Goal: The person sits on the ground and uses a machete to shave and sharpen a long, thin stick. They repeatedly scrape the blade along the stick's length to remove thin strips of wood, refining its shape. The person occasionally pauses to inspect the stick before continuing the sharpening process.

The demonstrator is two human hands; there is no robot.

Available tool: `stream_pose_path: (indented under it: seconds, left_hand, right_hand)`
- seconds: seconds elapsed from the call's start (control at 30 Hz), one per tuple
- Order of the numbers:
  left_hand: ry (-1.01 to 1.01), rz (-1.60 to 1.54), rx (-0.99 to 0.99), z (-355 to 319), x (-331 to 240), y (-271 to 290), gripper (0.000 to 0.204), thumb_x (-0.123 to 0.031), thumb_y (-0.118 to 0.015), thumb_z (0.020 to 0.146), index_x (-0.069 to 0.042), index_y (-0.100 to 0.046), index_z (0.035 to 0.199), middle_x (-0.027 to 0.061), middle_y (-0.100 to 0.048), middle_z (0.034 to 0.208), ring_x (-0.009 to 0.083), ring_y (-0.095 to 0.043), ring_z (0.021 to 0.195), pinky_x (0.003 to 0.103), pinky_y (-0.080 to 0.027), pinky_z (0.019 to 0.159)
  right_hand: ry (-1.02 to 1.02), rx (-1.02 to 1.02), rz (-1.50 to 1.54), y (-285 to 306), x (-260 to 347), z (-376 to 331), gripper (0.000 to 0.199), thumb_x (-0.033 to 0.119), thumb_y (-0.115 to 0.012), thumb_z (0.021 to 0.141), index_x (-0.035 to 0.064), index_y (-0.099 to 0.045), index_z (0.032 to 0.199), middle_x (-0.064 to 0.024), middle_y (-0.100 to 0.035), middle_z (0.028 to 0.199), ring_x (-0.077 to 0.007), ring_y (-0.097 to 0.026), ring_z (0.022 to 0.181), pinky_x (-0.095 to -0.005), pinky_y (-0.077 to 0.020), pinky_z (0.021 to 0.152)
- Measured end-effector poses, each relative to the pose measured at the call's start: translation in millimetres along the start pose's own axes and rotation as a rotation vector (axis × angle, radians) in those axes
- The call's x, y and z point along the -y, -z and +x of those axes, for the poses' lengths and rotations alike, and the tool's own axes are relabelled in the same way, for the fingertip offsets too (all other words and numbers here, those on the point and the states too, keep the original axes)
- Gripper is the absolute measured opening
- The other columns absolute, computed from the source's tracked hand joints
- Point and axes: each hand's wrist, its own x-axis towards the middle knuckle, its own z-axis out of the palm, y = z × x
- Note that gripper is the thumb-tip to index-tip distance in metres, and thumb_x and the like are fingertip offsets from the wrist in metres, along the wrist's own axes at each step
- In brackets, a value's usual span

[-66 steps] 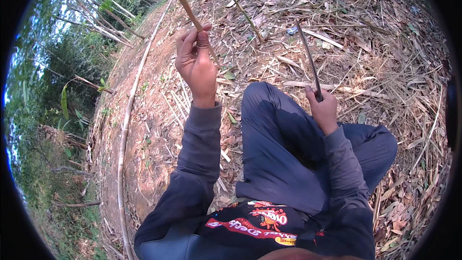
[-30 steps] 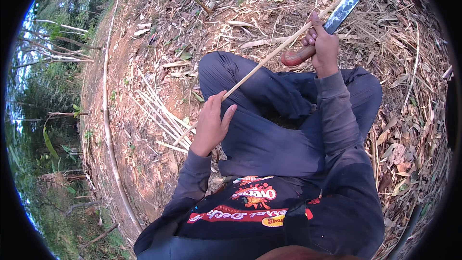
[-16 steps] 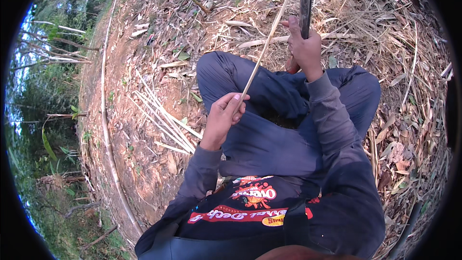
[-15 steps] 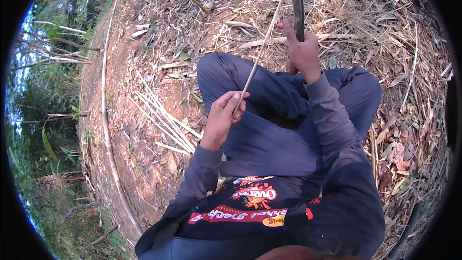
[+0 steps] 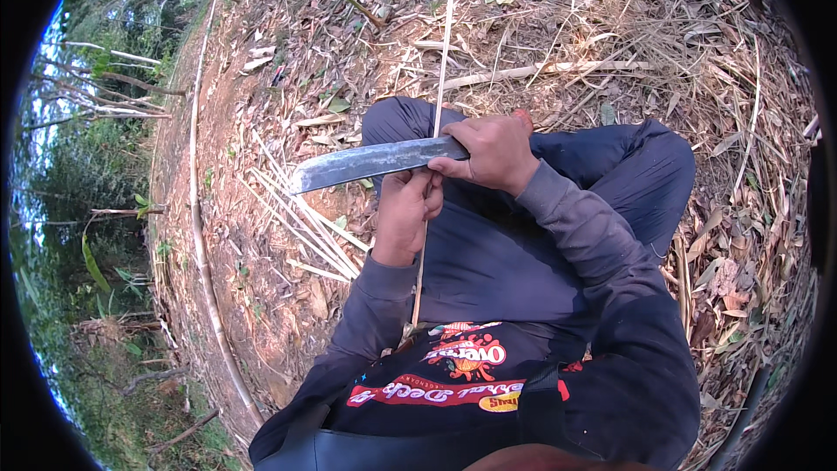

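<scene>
My left hand [image 5: 404,213] is closed round a long, thin bamboo strip [image 5: 446,52], which runs from the far edge of the view down to my lap. In my right hand [image 5: 497,153] is a machete [image 5: 375,163], gripped near the base of its broad grey blade. The end of its reddish handle shows past my knuckles. The blade lies across the strip, just beyond my left fingers, with its tip pointing left. Whether the edge bites into the strip cannot be made out.
Several pale split strips [image 5: 309,225] lie on the ground by my left leg. A long pole [image 5: 202,253] stretches along the left side. My crossed legs [image 5: 497,270] are beneath my hands. Dry leaves and bamboo scraps [image 5: 558,70] cover the ground ahead; greenery stands far left.
The machete has swung from pointing away to lying leftward across the strip. My right hand has come down and left. The strip now stands straighter, its near end reaching my lap.
</scene>
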Motion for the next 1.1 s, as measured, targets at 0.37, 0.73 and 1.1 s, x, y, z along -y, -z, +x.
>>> stream_pose_path:
  seconds: [0.37, 0.73, 1.1]
  left_hand:
    - [0.053, 0.047, 0.05, -30, -10, -17, 0.016, -0.018, -0.055, 0.102, -0.005, -0.054, 0.111, -0.0011, -0.043, 0.07, 0.0013, -0.025, 0.043, 0.021, -0.017, 0.039]
    - [0.298, -0.064, 0.291, -27, -23, -5, 0.017, -0.023, -0.048, 0.105, -0.007, -0.054, 0.108, -0.0031, -0.042, 0.07, 0.001, -0.021, 0.042, 0.02, -0.016, 0.039]
    - [0.312, -0.067, 0.237, -44, -26, 14, 0.018, -0.022, -0.048, 0.105, -0.005, -0.054, 0.107, -0.0032, -0.042, 0.066, 0.0016, -0.022, 0.043, 0.02, -0.017, 0.04]
  right_hand:
    - [-0.249, -0.102, -0.256, 19, -68, 2, 0.061, 0.067, -0.053, 0.089, 0.0085, -0.06, 0.073, -0.0091, -0.057, 0.062, -0.0285, -0.061, 0.054, -0.0422, -0.0446, 0.049]
    - [-0.372, -0.244, -0.364, 22, -99, 1, 0.063, 0.068, -0.051, 0.09, 0.009, -0.056, 0.07, -0.0099, -0.051, 0.054, -0.0315, -0.055, 0.047, -0.0419, -0.0422, 0.044]
    - [0.124, -0.301, -0.446, 31, -61, 14, 0.064, 0.072, -0.06, 0.08, 0.0097, -0.056, 0.069, -0.0055, -0.057, 0.058, -0.0208, -0.061, 0.052, -0.0355, -0.0446, 0.047]
